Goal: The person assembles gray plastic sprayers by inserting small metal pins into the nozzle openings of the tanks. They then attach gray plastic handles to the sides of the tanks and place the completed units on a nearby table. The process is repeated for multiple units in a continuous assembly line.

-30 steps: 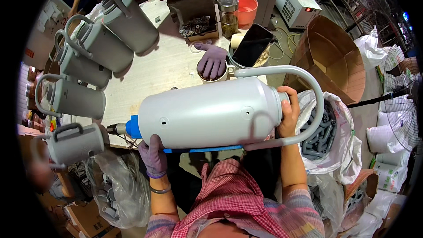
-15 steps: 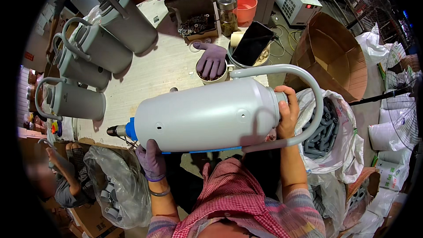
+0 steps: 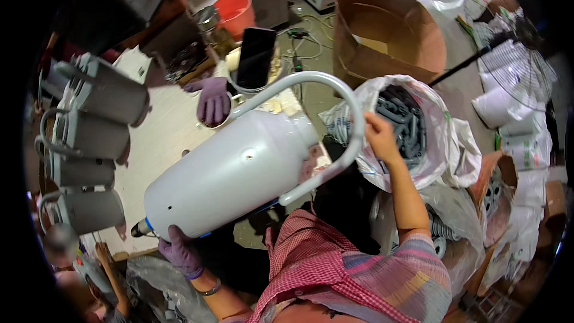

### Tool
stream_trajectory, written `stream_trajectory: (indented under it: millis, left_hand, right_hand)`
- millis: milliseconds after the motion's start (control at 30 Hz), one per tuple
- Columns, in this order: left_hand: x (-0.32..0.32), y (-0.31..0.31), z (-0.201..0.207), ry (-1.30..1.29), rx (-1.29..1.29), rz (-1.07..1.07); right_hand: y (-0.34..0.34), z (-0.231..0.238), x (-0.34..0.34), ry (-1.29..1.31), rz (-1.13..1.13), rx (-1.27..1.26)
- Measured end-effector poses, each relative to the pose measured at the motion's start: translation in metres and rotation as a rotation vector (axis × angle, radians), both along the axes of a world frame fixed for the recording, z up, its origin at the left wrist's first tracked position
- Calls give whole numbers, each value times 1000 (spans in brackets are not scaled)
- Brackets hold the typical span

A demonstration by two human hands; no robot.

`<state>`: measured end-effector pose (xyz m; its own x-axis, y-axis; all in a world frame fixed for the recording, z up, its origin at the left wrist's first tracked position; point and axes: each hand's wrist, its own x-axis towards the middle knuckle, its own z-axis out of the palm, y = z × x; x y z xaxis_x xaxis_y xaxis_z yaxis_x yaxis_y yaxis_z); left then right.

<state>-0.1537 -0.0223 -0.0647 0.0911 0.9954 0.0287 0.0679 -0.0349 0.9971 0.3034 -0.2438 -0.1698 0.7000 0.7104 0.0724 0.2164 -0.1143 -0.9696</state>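
A large pale grey jug body (image 3: 221, 173) with a loop handle (image 3: 344, 93) lies on its side across the front of the table, tilted up toward the right. My left hand (image 3: 181, 254), in a purple glove, grips its lower left end, thumb on the shell; the other fingers are partly hidden. A blue piece with a metal-and-black tool end (image 3: 142, 227) pokes out beyond the base. My bare right hand (image 3: 380, 136) is off the jug, just right of the loop, over the rim of a white bag (image 3: 435, 170) of grey plastic handles (image 3: 399, 121). Its fingers look loosely bent and apart.
Several finished-looking grey jugs (image 3: 95, 137) stand along the table's left side. Behind my jug are a purple glove on a cup (image 3: 213, 103), a phone (image 3: 256, 58), a jar (image 3: 215, 33) and a red bucket (image 3: 234, 15). A cardboard box (image 3: 388, 30) stands beyond. Another person sits lower left.
My right hand has left the jug's neck and moved right to the bag of handles. My left hand keeps hold of the base. The whole view has turned toward the right.
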Motion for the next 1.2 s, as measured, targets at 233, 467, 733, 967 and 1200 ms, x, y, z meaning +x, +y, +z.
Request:
stream_trajectory:
  millis: [233,467,733,967,1200]
  left_hand:
    - [-4,-11,6,59,7,18]
    - [5,2,4,35,-1,-7]
    - [20,21,2,-33,28,-70]
    - [23,25,-5,38,97,-84]
    - [9,11,1,62,75,-83]
  right_hand:
    - [-88,-96,107,-175,-217,-1237]
    - [-114,-101,107,57,-193,-1130]
    - [-91,-127,86,-214,-554,-720]
    - [-245,-94,99,-377,-218,-513]
    - [-232,40,0,-573,-320,-218]
